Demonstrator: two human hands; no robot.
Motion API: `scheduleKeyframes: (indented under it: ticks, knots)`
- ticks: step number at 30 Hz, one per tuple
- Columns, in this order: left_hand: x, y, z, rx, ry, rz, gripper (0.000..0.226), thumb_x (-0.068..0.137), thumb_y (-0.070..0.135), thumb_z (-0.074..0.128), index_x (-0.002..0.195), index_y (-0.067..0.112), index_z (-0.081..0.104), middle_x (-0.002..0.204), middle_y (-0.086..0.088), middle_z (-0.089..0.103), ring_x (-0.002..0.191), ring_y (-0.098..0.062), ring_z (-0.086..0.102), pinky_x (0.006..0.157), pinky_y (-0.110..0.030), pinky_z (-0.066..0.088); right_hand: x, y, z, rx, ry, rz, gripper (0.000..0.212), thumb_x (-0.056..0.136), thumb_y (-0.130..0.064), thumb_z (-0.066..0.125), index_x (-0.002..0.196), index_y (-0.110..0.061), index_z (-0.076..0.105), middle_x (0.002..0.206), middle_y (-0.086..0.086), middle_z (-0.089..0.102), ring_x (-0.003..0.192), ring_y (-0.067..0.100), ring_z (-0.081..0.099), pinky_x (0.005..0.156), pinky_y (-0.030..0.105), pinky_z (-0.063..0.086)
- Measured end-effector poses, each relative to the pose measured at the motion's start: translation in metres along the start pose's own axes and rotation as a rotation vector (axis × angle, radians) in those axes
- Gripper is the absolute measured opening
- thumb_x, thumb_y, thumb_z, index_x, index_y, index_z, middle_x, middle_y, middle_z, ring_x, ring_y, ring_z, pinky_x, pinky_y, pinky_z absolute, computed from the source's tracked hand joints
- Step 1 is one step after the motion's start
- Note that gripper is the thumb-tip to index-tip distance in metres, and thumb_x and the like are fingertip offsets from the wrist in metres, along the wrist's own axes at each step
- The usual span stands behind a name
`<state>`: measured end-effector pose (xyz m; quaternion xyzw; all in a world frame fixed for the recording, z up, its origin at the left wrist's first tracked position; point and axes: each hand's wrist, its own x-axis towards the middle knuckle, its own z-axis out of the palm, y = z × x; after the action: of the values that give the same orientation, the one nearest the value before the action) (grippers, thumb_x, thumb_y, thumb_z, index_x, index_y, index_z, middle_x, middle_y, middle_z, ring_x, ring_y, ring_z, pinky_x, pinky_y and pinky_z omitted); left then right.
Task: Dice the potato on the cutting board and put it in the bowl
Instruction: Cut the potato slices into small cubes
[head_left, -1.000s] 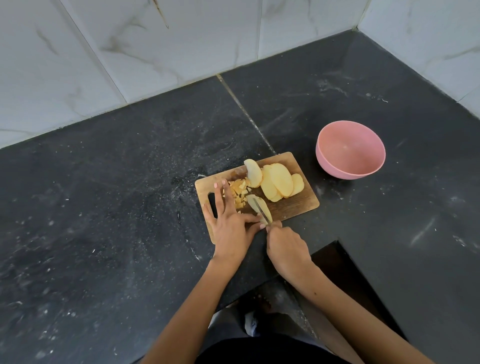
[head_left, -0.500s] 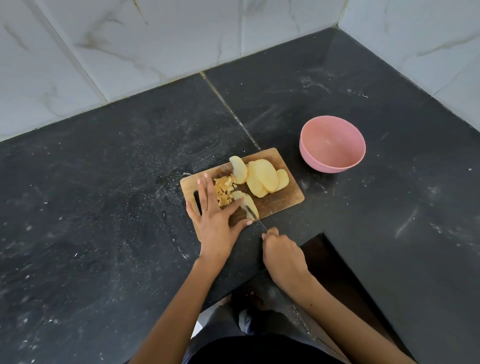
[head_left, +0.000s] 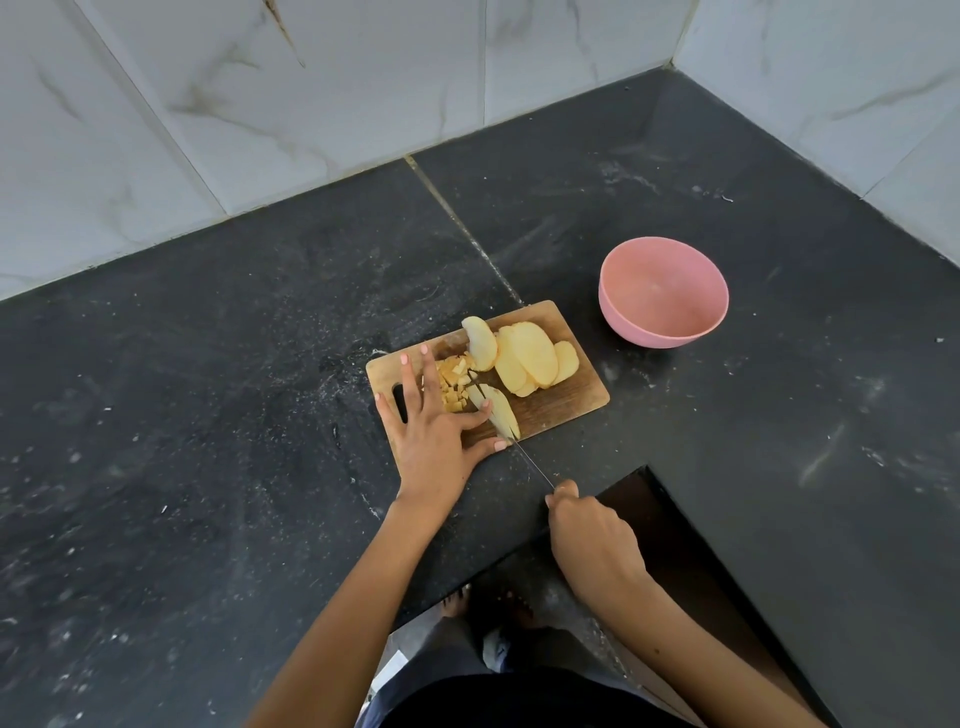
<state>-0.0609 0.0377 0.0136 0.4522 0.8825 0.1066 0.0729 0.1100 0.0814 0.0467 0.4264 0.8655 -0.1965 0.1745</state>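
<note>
A small wooden cutting board (head_left: 566, 400) lies on the black counter. Several pale potato slices (head_left: 530, 356) overlap on its far half, and a heap of small diced pieces (head_left: 453, 382) sits near its left end. My left hand (head_left: 434, 431) lies flat with fingers spread on the board's left end, its thumb and forefinger steadying one long slice (head_left: 503, 414). My right hand (head_left: 592, 535) grips a knife (head_left: 530, 460) by the handle near the counter's front edge; the thin blade runs along that slice. An empty pink bowl (head_left: 662, 291) stands right of the board.
White marbled tile walls (head_left: 311, 104) rise behind and to the right of the counter. The counter (head_left: 208, 415) has a notch cut into its front edge at lower right, where my legs and feet (head_left: 488, 613) show on the floor below.
My right hand has drawn the knife back toward me, away from the board, so more blade shows. My left hand stays flat on the board's left end.
</note>
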Motion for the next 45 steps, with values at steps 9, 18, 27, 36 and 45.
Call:
scheduleKeyframes:
  ticks: [9,18,27,36,45]
  knots:
    - [0.001,0.004,-0.006,0.032,-0.076,-0.031,0.037,0.083,0.060,0.054,0.119,0.049,0.059,0.151,-0.005,-0.030,0.134,-0.029,-0.038,0.104,-0.057,-0.023,-0.006,0.007,0.003,0.021,-0.065,0.013,0.025,0.106,-0.023,0.029,0.118,-0.008,0.043,0.081,0.002,0.054,0.069,0.017,0.058,0.052,0.023,0.038]
    - [0.030,-0.010,-0.014,-0.046,-0.056,0.682,0.040,0.075,0.004,0.075,0.113,0.016,0.070,0.126,-0.007,0.061,0.122,-0.026,0.053,0.102,-0.043,0.044,-0.001,0.028,-0.023,0.233,0.176,-0.006,0.032,0.104,-0.032,0.030,0.101,-0.010,0.053,0.067,-0.007,0.051,0.051,0.005,0.049,0.044,0.016,0.030]
    - [0.068,0.001,-0.041,0.064,-0.273,0.879,0.017,0.086,0.016,0.067,0.101,0.010,0.071,0.101,-0.005,0.064,0.094,-0.022,0.060,0.074,-0.041,0.051,0.014,0.036,-0.018,0.280,0.191,0.031,0.035,0.103,-0.030,0.035,0.109,-0.006,0.060,0.069,-0.009,0.051,0.051,0.001,0.049,0.044,0.013,0.031]
    - [0.056,-0.003,-0.035,-0.024,-0.234,0.671,0.024,0.091,0.031,0.061,0.105,0.015,0.071,0.107,0.000,0.063,0.098,-0.015,0.058,0.084,-0.030,0.047,0.023,0.024,-0.014,0.328,0.175,0.012,0.036,0.104,-0.032,0.032,0.113,-0.007,0.057,0.097,0.006,0.067,0.079,0.017,0.065,0.058,0.020,0.042]
    - [0.031,0.010,-0.020,0.069,-0.110,0.370,0.033,0.098,0.030,0.046,0.106,0.008,0.069,0.105,-0.005,0.060,0.092,-0.017,0.056,0.079,-0.027,0.046,0.028,0.022,-0.011,0.339,0.155,0.014,0.036,0.104,-0.033,0.033,0.113,-0.008,0.057,0.087,0.000,0.062,0.068,0.010,0.060,0.051,0.016,0.041]
